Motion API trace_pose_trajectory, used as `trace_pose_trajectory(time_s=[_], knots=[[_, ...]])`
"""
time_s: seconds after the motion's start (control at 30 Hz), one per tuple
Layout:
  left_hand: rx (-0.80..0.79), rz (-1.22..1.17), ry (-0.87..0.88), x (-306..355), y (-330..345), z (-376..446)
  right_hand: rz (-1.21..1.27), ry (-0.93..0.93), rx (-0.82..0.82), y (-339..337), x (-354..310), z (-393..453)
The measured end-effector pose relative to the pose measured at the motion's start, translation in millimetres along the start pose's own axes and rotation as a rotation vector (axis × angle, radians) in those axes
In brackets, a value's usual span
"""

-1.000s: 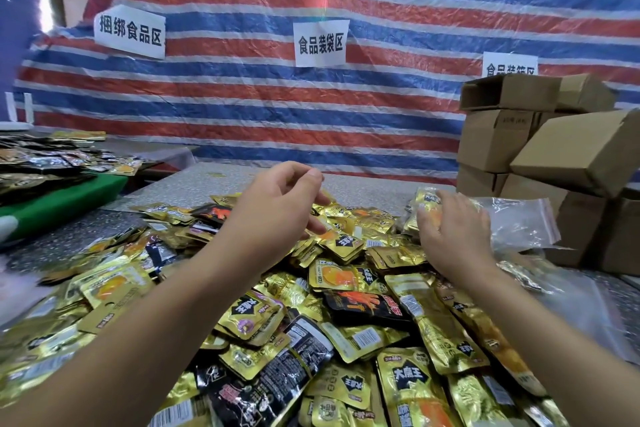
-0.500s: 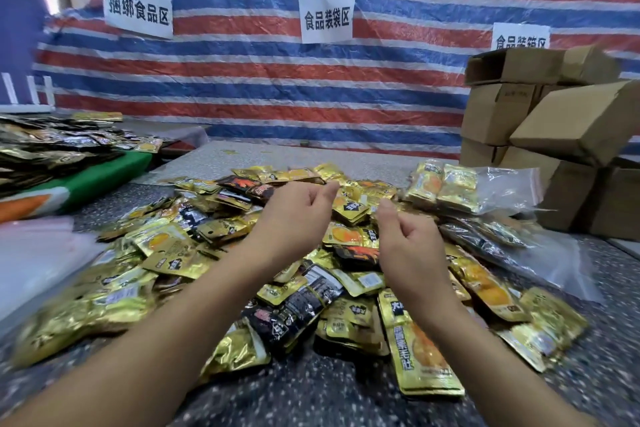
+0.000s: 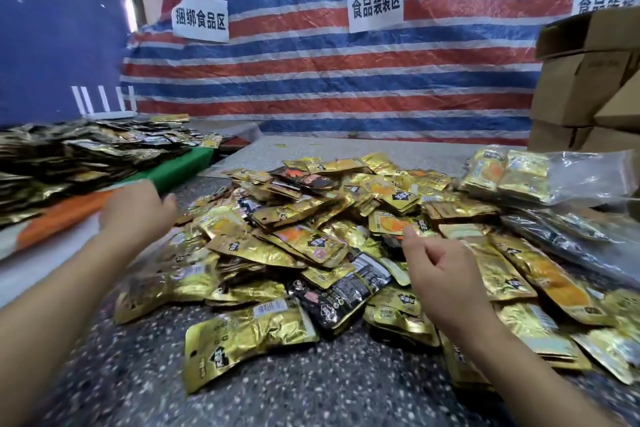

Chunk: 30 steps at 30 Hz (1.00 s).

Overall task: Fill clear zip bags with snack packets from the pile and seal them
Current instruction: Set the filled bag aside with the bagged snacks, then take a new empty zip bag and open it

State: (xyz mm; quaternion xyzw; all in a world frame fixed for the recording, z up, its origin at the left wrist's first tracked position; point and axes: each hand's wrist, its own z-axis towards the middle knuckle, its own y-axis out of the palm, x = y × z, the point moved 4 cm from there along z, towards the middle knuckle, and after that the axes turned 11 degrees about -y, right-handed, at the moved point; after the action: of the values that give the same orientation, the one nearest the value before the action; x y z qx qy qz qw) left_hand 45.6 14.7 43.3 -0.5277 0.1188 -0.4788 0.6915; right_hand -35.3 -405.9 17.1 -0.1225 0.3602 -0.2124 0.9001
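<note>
Our left hand (image 3: 136, 215) has swung out left, open and empty, toward a fresh bag, our right (image 3: 441, 274) hangs loosely curled, holding nothing, over the pile (image 3: 311, 239), the filled bag (image 3: 519, 177) set back right.

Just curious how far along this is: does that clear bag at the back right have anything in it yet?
Partly filled. Gold packets sit in the left end of the clear bag; its right end looks empty. Whether it is sealed cannot be told.
</note>
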Motion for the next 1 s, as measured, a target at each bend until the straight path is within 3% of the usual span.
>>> trace_pose_trajectory(time_s=[0.17,0.33,0.6,0.8,1.0], knots=[[-0.174,0.230,-0.134,-35,20,7,-0.018,-0.044,-0.064,5,5,-3],[-0.316,0.381,-0.145,-38,36,-6,-0.084,-0.021,-0.095,6,10,-6],[-0.304,0.363,-0.145,-37,38,-3,-0.099,-0.007,-0.103,6,11,-5],[-0.095,0.273,-0.151,-45,27,-9,-0.103,-0.003,-0.120,7,11,-6],[-0.073,0.202,-0.143,-45,22,-10,-0.111,-0.007,-0.120,6,9,-5]])
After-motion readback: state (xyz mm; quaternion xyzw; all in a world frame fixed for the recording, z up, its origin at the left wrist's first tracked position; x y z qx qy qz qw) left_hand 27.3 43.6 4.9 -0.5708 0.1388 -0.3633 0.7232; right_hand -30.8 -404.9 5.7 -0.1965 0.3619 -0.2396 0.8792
